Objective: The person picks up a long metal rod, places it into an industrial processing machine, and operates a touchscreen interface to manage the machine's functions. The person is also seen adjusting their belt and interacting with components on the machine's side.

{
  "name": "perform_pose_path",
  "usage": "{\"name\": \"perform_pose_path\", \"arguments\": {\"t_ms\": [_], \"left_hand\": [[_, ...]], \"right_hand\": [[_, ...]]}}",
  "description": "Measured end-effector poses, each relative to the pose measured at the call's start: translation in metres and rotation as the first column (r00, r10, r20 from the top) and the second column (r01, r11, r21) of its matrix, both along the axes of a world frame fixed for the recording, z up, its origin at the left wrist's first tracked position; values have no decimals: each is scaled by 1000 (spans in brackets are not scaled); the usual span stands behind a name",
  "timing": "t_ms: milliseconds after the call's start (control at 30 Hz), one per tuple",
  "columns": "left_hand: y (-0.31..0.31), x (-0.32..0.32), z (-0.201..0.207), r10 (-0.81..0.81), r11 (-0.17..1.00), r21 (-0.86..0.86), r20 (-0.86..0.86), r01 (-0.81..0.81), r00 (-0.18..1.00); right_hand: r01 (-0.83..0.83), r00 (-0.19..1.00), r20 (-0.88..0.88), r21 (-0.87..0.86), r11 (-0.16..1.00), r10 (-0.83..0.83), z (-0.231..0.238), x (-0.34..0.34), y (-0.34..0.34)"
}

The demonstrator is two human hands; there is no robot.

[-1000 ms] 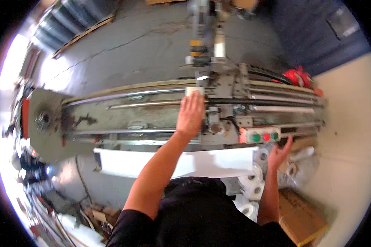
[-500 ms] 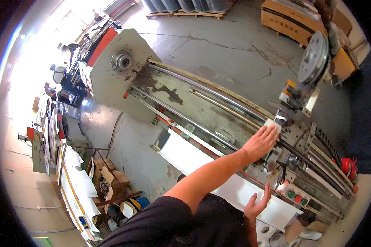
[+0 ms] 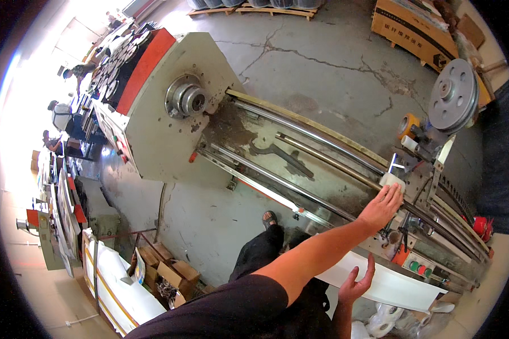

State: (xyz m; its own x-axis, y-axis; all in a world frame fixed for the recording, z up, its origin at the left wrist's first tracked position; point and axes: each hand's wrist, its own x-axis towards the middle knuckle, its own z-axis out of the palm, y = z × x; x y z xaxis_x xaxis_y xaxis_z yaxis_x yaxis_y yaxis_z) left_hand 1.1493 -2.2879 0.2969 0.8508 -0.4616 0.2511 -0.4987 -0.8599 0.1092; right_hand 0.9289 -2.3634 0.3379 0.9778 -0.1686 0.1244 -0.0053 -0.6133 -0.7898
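Note:
My left hand (image 3: pixel 382 207) reaches across the long rolling machine (image 3: pixel 249 135). Its fingers are bent over a rounded white block (image 3: pixel 391 181) at the carriage (image 3: pixel 423 189), beside a long metal rod (image 3: pixel 328 161). How tightly they grip cannot be seen. Lower right, my right hand (image 3: pixel 356 284) is raised with thumb and fingers apart and holds nothing. Close to it, a white sheet (image 3: pixel 373 279) hangs along the machine's near side. Further right on the carriage is a small panel (image 3: pixel 418 269) with green and red buttons.
At the machine's far left end a round metal chuck (image 3: pixel 185 97) sticks out. A dark spanner-shaped thing (image 3: pixel 283 160) lies in the bed. Grey pulley discs (image 3: pixel 453 95) stand at right. Cardboard boxes (image 3: pixel 172 274) and rolls in clear wrap (image 3: pixel 382 322) sit on the floor.
The view has shifted, and the machine's left end looks larger. My foot and leg now show where the white sheet's left part was. My left hand stays on the block.

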Motion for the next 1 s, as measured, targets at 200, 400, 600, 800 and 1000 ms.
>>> {"name": "perform_pose_path", "arguments": {"t_ms": [200,400,600,800,1000], "left_hand": [[125,1,10,21,1000,-12,42,-21,999],[250,5,-1,34,997,-65,9,-33,999],[348,1,21,58,998,5,-89,-58,994],[360,2,34,85,995,63,-150,-77,985],[339,-2,38,72,997,19,-125,-70,990]], "right_hand": [[-86,996,-38,-21,996,85,19,7,83],[-224,974,7,6,974,224,27,20,149],[-290,952,62,-118,950,298,61,18,160],[-198,980,-88,-443,874,177,53,50,139],[18,1000,6,-448,894,-17,49,116,-47]]}}
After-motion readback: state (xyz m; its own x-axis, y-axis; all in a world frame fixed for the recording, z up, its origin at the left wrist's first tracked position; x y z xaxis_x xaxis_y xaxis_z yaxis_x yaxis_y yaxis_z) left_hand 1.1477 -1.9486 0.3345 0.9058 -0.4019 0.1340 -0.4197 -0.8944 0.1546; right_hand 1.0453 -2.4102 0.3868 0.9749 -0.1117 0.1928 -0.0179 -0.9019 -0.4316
